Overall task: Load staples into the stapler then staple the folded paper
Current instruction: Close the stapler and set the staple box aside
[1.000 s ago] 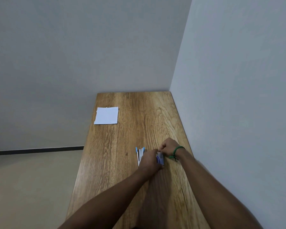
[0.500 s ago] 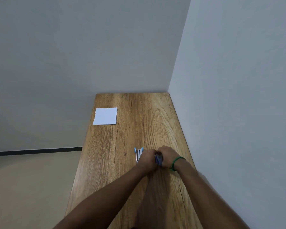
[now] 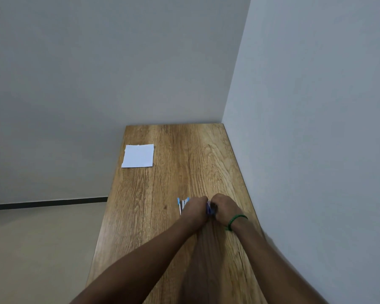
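From the camera on my head I look down at one long brown wooden table (image 3: 162,216) that sits in a corner where two grey walls meet. My two bare arms reach out over it. My left hand (image 3: 194,210) and my right hand (image 3: 225,208) are close together near the right side of the table, almost touching. Between them is one small blue and white thing (image 3: 210,209), maybe the box of staples, but it is too small and too hidden for me to be sure. The fingers of both hands are curled in around it and pinch it from each side. Just left of my left hand lies one open stapler with blue tips and silver metal parts (image 3: 181,204), flat on the wood and partly hidden behind my knuckles. I can count two blue tips on it. One green bead bracelet (image 3: 236,220) goes around my right wrist. One square of folded white paper (image 3: 138,156) lies flat by the far left edge of the table, well apart from my hands and the stapler.
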